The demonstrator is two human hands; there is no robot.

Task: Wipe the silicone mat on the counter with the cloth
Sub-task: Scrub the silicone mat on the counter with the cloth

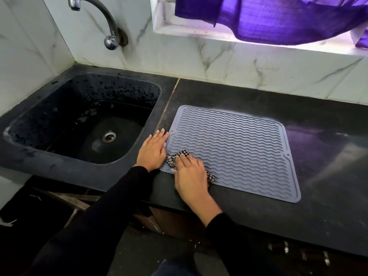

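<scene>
The right hand presses the crumpled black-and-white checked cloth onto the grey wavy-ribbed silicone mat at its seven-o'clock corner on the black tabletop, grip clenched loosely on it, while the flat, released left hand should steady the nine-o'clock edge during strokes along the ridges.

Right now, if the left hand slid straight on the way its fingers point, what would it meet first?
Probably the left edge of the silicone mat: the left hand lies flat on the counter, fingertips angled towards it.
</scene>
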